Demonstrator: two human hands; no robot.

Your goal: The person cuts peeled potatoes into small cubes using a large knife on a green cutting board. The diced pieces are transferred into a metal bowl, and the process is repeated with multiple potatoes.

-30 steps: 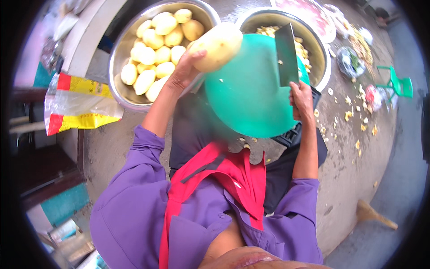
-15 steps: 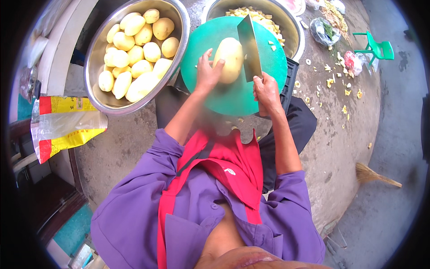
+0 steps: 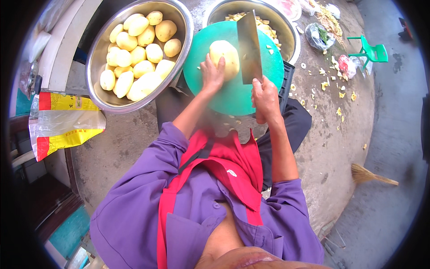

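1. One large, oval, pale-yellow peeled potato (image 3: 227,58): it stood on the board, left of the blade, as I looked on.
2. Left hand (image 3: 212,77), bare: its grip lay round the near left side of that potato, thumb and fingers against the skin.
3. Right hand (image 3: 267,99), bare: its grip was closed firmly on the handle of the cleaver.
4. One broad, rectangular, dark-grey metal cleaver (image 3: 250,49): blade raised over the board, just beside the potato.
5. One round, bright-green chopping board (image 3: 224,102): small pale bits lay on it; a black plastic crate (image 3: 287,83) showed at its right edge.
6. One round, shiny steel basin (image 3: 95,87), at the left: it held a heap of whole peeled potatoes (image 3: 144,69).
7. One second steel basin (image 3: 294,42), beyond the board: I saw pale cut cubes (image 3: 267,29) inside.
8. One small green plastic chair (image 3: 375,52) and one straw broom (image 3: 365,173): both stood well apart, at the right, past yellowish scraps (image 3: 339,112) strewn on the grey floor (image 3: 322,157).
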